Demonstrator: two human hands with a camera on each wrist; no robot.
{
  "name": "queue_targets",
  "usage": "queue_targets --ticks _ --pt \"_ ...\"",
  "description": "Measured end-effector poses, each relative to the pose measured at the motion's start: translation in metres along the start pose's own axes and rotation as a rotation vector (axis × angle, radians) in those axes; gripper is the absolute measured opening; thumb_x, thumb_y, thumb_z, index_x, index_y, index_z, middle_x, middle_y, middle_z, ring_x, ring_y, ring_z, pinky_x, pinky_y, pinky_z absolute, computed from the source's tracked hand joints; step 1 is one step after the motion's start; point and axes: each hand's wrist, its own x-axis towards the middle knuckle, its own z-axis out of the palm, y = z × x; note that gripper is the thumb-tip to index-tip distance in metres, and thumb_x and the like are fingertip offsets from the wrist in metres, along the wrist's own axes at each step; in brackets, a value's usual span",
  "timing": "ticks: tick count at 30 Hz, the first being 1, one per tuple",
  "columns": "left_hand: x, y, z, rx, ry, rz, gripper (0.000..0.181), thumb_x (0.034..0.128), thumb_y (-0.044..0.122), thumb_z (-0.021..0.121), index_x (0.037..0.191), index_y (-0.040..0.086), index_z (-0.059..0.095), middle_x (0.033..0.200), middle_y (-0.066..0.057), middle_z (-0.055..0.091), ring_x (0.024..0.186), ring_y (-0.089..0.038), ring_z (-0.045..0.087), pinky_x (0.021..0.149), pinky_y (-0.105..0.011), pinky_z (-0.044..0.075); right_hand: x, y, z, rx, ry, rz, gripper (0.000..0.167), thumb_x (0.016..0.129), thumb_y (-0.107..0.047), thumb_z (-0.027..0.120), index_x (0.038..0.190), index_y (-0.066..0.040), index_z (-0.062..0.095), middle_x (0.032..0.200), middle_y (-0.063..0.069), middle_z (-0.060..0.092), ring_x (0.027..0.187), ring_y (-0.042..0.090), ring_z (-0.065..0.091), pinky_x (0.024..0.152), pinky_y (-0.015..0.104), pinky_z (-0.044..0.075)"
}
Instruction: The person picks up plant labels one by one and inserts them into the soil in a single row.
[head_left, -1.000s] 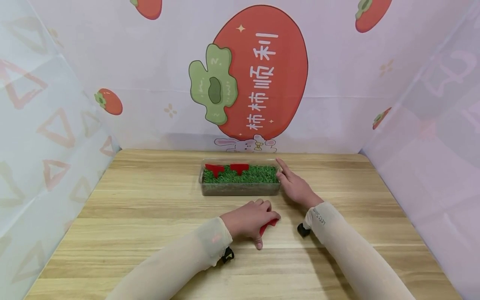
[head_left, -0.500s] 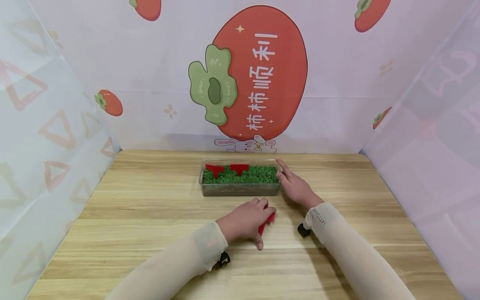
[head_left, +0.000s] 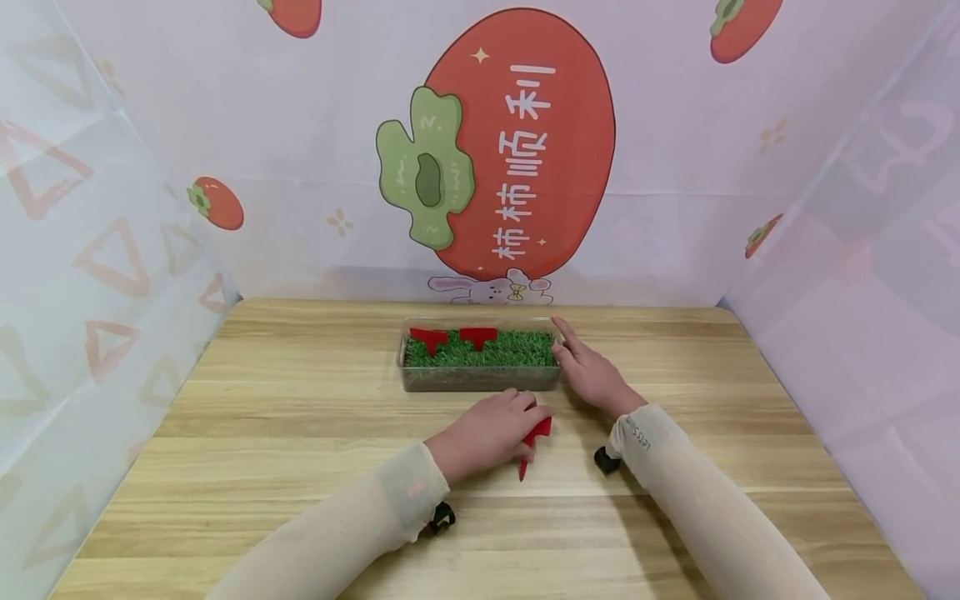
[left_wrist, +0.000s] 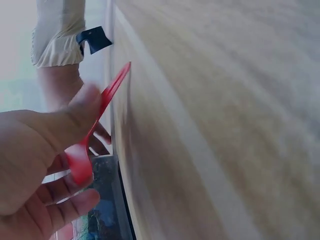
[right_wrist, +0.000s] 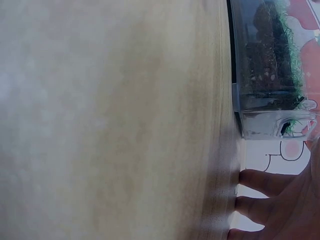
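Observation:
My left hand (head_left: 487, 429) pinches a red T-shaped plant label (head_left: 538, 428) just above the table in front of the box. In the left wrist view the label (left_wrist: 80, 165) lies between thumb and fingers, its pointed stem angled toward the tabletop. A clear plastic box (head_left: 480, 381) filled with soil and green artificial grass (head_left: 517, 350) stands at the back. Two more red plant labels are stuck upright in it, one at the left (head_left: 430, 339) and another near the middle (head_left: 478, 335). My right hand (head_left: 596, 379) rests against the box's right end, fingers extended.
The wooden table (head_left: 300, 433) reaches back to a printed cloth wall (head_left: 300, 233), with cloth walls on both sides too. A black wrist mount hangs under each sleeve cuff, left (head_left: 442, 517) and right (head_left: 607, 460).
My left hand has drawn slightly left and back toward the box. The label has turned in its fingers, and its pointed stem now shows below. Right hand and box have stayed put.

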Motion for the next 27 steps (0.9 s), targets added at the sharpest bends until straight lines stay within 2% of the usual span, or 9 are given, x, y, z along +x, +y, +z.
queue_targets --ticks 3,7,18,27 --pt "-0.002 -0.002 -0.003 0.006 0.058 0.022 0.044 0.0948 0.026 0.071 0.137 0.024 0.058 0.117 0.002 0.062 0.102 -0.014 0.057 0.089 -0.024 0.053 0.0 -0.001 -0.001 -0.012 0.003 0.001 0.053 0.107 -0.056 0.024 0.154 -0.056 0.001 0.153 0.017 0.046 0.134 0.041 0.05 0.105 0.065 0.039" --pt "-0.003 -0.001 -0.009 -0.001 0.077 0.038 0.048 0.0942 0.006 0.068 0.137 0.026 0.06 0.115 0.003 0.063 0.103 -0.013 0.057 0.09 -0.023 0.052 -0.001 -0.002 -0.001 -0.03 0.004 -0.001 0.054 0.107 -0.055 0.023 0.155 -0.054 0.001 0.154 0.016 0.045 0.134 0.041 0.05 0.102 0.065 0.042" --pt "-0.005 0.001 -0.017 0.024 0.086 0.011 0.048 0.0905 0.011 0.074 0.133 0.032 0.063 0.111 0.007 0.065 0.097 -0.01 0.06 0.083 -0.023 0.055 -0.001 -0.002 0.0 -0.025 0.005 -0.004 0.053 0.107 -0.054 0.024 0.156 -0.054 0.002 0.154 0.016 0.045 0.135 0.04 0.05 0.103 0.065 0.041" --pt "-0.009 0.003 -0.029 0.048 0.094 0.005 0.043 0.0892 0.017 0.077 0.127 0.034 0.065 0.107 0.01 0.066 0.092 -0.008 0.063 0.074 -0.024 0.057 0.0 -0.002 0.0 -0.035 0.01 -0.007 0.053 0.107 -0.054 0.024 0.155 -0.054 0.002 0.153 0.017 0.046 0.134 0.042 0.049 0.104 0.066 0.039"
